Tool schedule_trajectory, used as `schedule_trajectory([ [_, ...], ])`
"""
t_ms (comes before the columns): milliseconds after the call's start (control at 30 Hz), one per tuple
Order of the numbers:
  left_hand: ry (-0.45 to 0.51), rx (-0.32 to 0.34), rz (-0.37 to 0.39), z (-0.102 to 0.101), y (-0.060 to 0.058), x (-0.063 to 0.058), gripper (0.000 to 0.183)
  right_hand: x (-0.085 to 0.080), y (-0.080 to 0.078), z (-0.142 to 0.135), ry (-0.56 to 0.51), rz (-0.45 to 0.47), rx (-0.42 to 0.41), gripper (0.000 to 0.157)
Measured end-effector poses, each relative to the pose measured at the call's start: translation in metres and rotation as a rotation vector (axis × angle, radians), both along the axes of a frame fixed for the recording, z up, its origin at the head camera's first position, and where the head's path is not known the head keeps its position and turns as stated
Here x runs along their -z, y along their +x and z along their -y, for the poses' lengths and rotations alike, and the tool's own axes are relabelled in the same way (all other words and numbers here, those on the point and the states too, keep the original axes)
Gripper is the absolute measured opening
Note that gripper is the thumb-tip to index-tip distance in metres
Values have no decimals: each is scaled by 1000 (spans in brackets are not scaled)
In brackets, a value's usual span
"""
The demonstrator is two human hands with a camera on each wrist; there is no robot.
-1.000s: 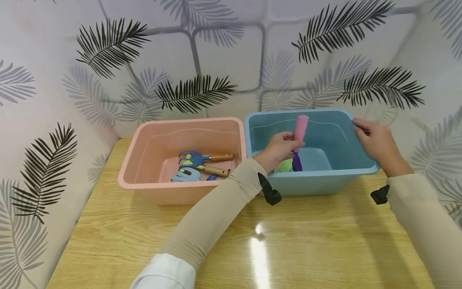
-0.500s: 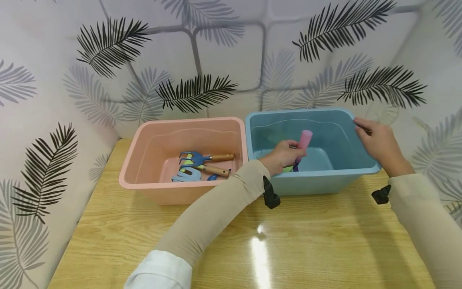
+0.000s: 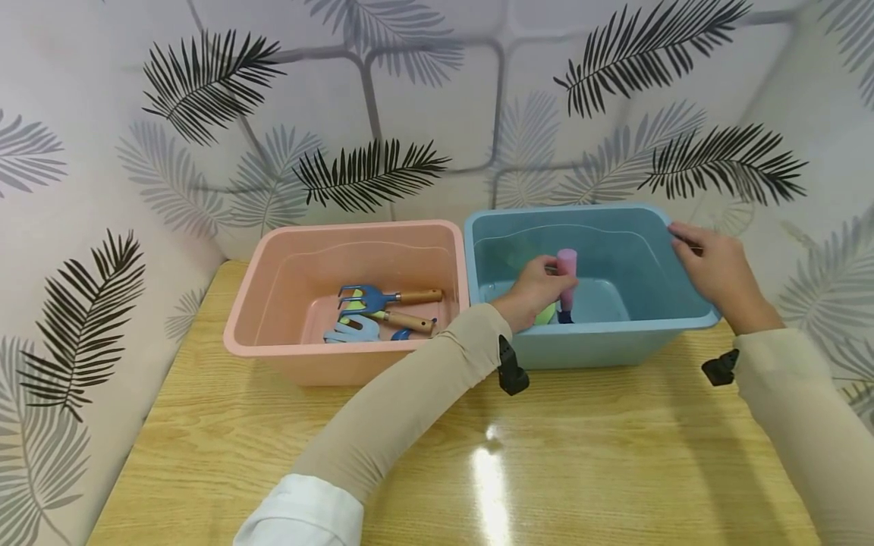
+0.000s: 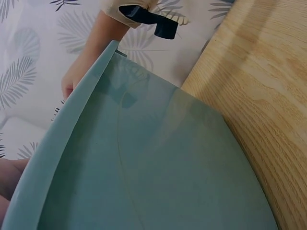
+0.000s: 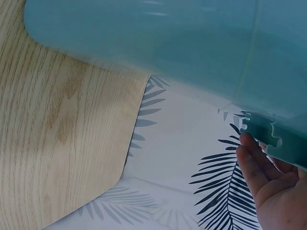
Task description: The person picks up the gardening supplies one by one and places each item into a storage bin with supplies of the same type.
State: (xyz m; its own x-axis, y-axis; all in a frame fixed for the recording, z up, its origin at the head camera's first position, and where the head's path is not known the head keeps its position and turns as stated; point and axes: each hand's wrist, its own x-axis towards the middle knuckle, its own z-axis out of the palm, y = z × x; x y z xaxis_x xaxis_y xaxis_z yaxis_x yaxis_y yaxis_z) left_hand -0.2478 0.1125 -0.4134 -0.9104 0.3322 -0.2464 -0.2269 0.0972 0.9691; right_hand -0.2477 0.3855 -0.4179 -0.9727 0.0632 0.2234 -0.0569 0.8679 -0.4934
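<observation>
In the head view my left hand point(image 3: 535, 294) reaches over the front rim of a blue plastic tub point(image 3: 580, 349). It holds a pink-handled tool point(image 3: 567, 265) upright inside, dark purple below the handle; its lower end is hidden behind the rim. A light green piece point(image 3: 546, 315) shows beside it in the tub. On the tub's right rim, my right hand point(image 3: 717, 274) grips the edge; the right wrist view has its fingers point(image 5: 254, 167) bent up under that rim. The left wrist view shows mainly the tub's outer wall point(image 4: 158, 158), with the held tool out of sight.
A pink tub point(image 3: 341, 365) stands against the blue one on the left. Inside lie a blue hand rake point(image 3: 369, 299) with a wooden handle, another wooden handle point(image 3: 410, 322) and a light blue slotted piece point(image 3: 355, 331). Both tubs rest on a wooden table point(image 3: 546, 455) before a leaf-patterned backdrop.
My left hand has lowered the pink-handled tool deeper into the blue tub and turned it more upright. The right hand stays on the rim.
</observation>
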Motion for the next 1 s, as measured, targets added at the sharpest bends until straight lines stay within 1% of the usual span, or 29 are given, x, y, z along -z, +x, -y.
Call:
schedule_trajectory([
  [67, -12, -6, -36, 1, 0, 0, 42, 0, 0, 0, -2, -2, -3, 45],
  [167, 0, -26, -73, 2, 0, 1, 39, 0, 1, 0, -4, -6, -3, 44],
  [233, 8, -50, -88, 2, 0, 2, 36, 0, 1, 0, -6, -7, -1, 44],
  [367, 45, -92, -90, 2, 0, 1, 30, 0, 1, 0, -9, -12, -1, 44],
  [567, 49, -148, -136, 2, 1, 0, 28, 0, 1, 0, -10, -15, -1, 44],
  [633, 41, -180, -162, 2, 0, 0, 27, -1, 1, 0, -8, -17, -1, 44],
  [767, 31, -264, -199, 2, -1, -1, 21, -1, 1, 0, -11, -20, -3, 44],
  [833, 5, -302, -228, 3, -2, -1, 20, -1, 1, 1, -14, -18, -3, 44],
  [900, 0, -321, -248, 3, -2, -1, 18, 0, 1, 1, -14, -19, -2, 44],
  [1000, 32, -339, -256, 4, -1, -1, 15, 0, 0, 1, -8, -17, 0, 44],
])
